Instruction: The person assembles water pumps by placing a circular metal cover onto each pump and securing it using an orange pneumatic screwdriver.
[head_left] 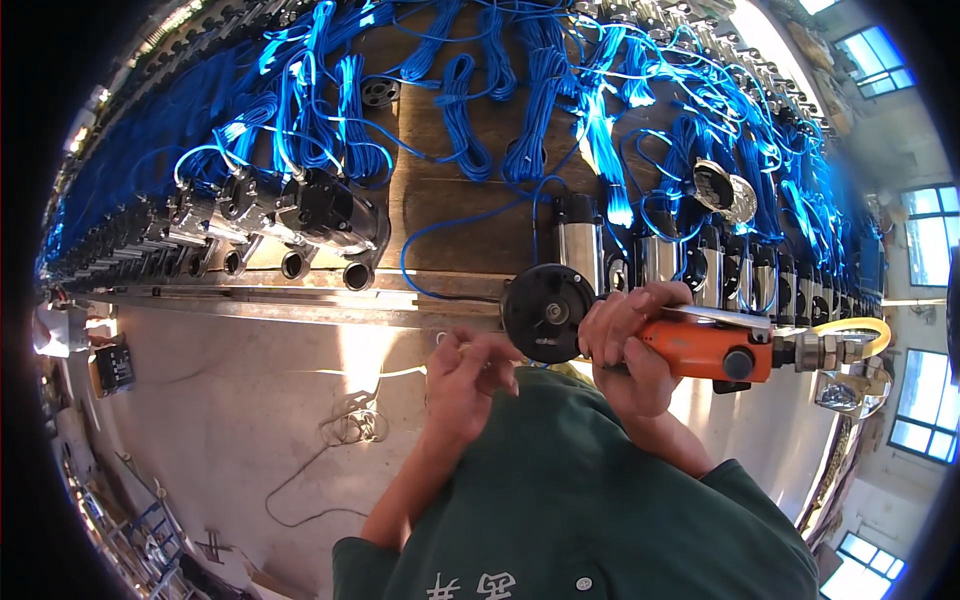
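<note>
My right hand (635, 340) is wrapped round an orange air tool (700, 348) with a metal lever and a hose fitting at its right end. The tool's left end is hidden by my fingers, right beside the round black end cap (525, 318) of a pump at the bench edge. A blue cable (408, 245) loops toward that cap. Just left of the cap is my left hand (468, 372), its fingers curled and drawn together. A small pale bit shows at its fingertips, too small to name.
Metal pumps with black ends (335, 215) stand in a row at the left, and more steel pumps (660, 258) line the right. Bundles of blue cable (465, 120) cover the wooden bench (415, 205). A yellow air hose (870, 330) curves at the right. A thin cord (280, 515) lies on the floor.
</note>
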